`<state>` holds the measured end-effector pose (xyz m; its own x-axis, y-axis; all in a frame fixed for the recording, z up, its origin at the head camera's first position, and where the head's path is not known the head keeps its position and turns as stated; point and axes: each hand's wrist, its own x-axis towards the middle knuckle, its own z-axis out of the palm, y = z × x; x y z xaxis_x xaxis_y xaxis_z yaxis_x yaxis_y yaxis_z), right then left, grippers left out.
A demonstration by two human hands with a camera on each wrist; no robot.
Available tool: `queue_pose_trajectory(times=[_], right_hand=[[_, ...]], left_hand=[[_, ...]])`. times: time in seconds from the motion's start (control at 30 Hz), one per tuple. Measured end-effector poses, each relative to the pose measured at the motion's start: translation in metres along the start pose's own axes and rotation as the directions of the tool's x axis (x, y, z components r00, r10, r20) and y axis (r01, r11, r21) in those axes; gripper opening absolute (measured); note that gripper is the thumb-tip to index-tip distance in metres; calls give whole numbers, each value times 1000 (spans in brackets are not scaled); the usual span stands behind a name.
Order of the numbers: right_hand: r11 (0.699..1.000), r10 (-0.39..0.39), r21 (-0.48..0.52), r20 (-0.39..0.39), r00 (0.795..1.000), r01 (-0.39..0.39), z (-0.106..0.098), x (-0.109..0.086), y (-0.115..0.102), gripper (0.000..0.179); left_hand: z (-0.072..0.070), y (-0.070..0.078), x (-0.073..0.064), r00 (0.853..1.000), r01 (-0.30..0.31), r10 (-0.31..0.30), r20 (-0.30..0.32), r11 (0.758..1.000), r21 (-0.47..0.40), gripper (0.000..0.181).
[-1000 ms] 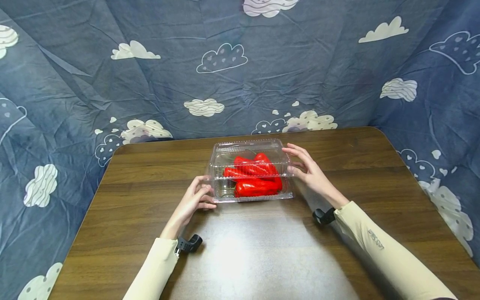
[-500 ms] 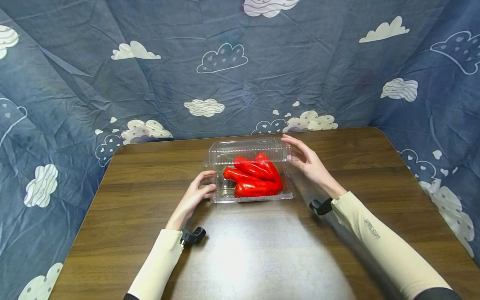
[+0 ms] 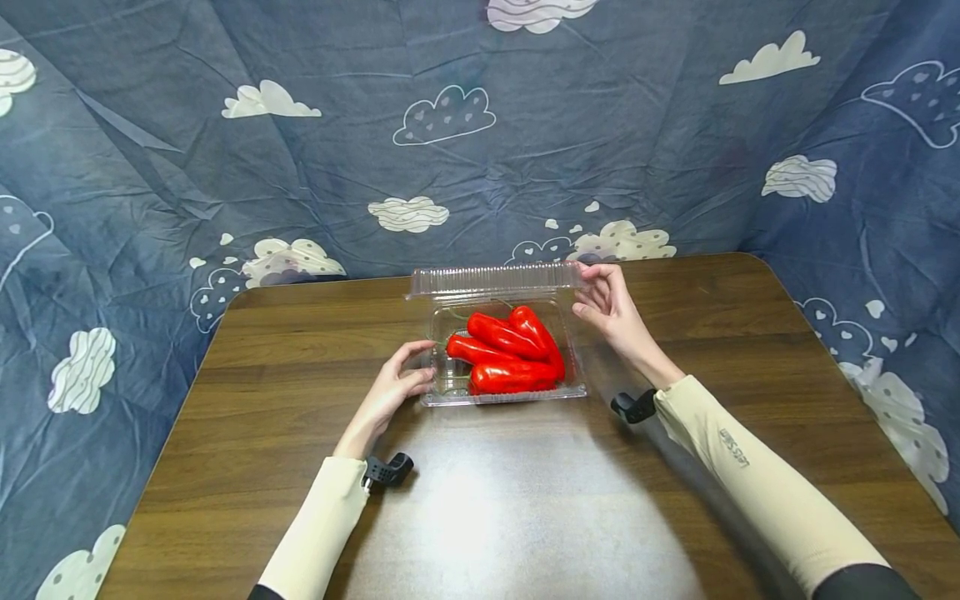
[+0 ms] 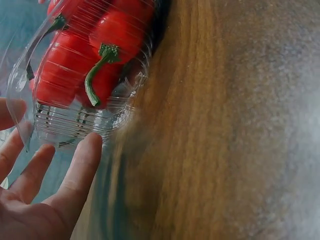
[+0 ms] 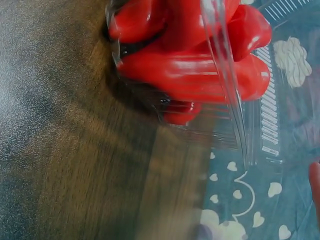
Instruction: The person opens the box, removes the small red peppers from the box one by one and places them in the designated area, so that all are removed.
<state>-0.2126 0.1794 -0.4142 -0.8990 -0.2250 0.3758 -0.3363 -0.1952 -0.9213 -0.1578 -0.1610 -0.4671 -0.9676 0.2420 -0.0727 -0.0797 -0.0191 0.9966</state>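
Several long red peppers [image 3: 513,377] with green stems lie in a clear plastic clamshell box [image 3: 502,400] near the table's back. Its hinged lid [image 3: 487,280] stands raised along the far side. My left hand [image 3: 386,393] is at the box's left side; the left wrist view shows its spread fingers [image 4: 82,167] against the ribbed wall, near a curved stem [image 4: 95,82]. At the lid's right end, my right hand [image 3: 618,317] holds the corner with bent fingers, its thumb lower and apart. Only one fingertip [image 5: 315,180] enters the right wrist view.
The box rests on a brown wooden table [image 3: 285,367] with rounded back corners. Behind it hangs a blue cloth [image 3: 525,167] with white clouds. Each wrist bears a black strap, such as the left strap [image 3: 388,471]. Bright glare lies on the table's front.
The lid has swung up and back from over the peppers, with my right hand rising along its corner. My left hand has shifted slightly up along the box's left side.
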Motion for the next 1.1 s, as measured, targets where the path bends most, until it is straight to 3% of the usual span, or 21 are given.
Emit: queue_pose_trajectory(times=[0.2, 0.53, 0.8, 1.1], right_hand=[[999, 26, 25, -7, 1000, -26, 1, 2, -2, 44], [997, -26, 79, 16, 1000, 24, 7, 5, -4, 51], [999, -34, -10, 46, 998, 34, 9, 8, 0, 47], [993, -4, -115, 83, 997, 14, 9, 12, 1, 54]], left_hand=[[-2, -1, -6, 1000, -5, 5, 1, 1000, -22, 48], [-4, -2, -17, 1000, -4, 4, 0, 999, -34, 47], [-5, -6, -27, 996, -93, 93, 15, 995, -19, 45], [-5, -2, -31, 1000, 15, -15, -2, 1000, -4, 48]])
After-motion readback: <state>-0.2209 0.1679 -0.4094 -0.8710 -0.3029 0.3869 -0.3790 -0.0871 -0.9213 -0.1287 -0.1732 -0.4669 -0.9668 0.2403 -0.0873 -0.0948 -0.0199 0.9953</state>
